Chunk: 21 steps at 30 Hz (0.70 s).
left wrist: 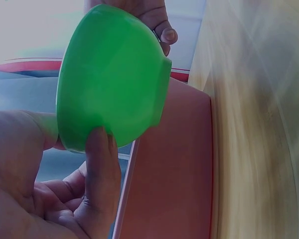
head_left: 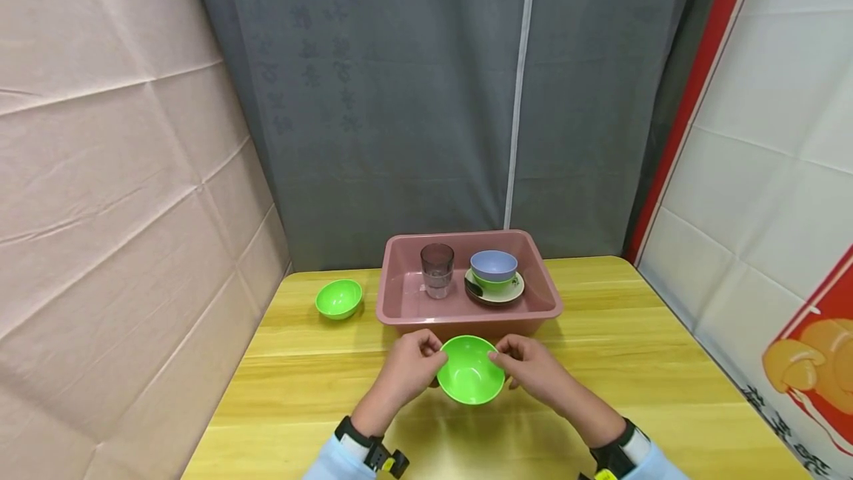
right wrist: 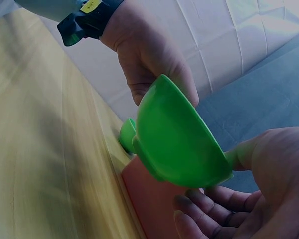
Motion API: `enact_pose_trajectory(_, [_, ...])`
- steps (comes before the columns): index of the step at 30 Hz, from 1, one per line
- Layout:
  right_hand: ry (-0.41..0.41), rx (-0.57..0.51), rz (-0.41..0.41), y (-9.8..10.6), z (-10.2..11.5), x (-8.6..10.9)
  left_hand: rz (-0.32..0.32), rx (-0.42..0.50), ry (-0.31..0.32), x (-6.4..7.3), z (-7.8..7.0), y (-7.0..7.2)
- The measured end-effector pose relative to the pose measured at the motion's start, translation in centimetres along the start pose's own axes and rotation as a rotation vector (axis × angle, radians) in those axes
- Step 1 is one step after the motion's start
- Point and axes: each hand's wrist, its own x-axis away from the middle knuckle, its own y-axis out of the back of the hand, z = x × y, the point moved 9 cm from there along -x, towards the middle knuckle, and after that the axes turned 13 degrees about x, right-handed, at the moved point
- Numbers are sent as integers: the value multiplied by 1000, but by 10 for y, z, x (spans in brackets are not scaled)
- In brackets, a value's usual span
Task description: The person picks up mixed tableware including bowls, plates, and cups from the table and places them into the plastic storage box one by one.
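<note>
A bright green bowl (head_left: 470, 370) is held up off the table in front of the pink basin, its inside toward the head camera. At its left rim my left hand (head_left: 415, 363) pinches it between thumb and fingers. My right hand (head_left: 529, 367) pinches the opposite rim the same way. Both wrist views show the bowl's outer side and foot, clear of the tabletop. A second green bowl (head_left: 338, 299) stands on the table to the left of the basin.
The pink basin (head_left: 426, 312) stands at the table's back edge. Inside are a dark-tinted glass (head_left: 437, 270), a blue bowl (head_left: 494, 264) stacked in a green one, a plate (head_left: 513, 292) beneath and a dark spoon (head_left: 473, 287). Grey curtain hangs behind; cloth walls flank the table.
</note>
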Motion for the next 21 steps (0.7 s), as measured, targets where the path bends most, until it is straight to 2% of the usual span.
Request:
enact_pose_trajectory(6, [13, -13, -11, 1, -1, 0, -12, -21, -19, 0, -3, -1])
enact_pose_trajectory(17, [-24, -99, 8, -2, -2, -2, -11, -34, -4, 0, 1, -3])
enact_pose_trajectory(21, [-18, -106, 7, -2, -4, -4, -3, -7, -7, 1, 2, -3])
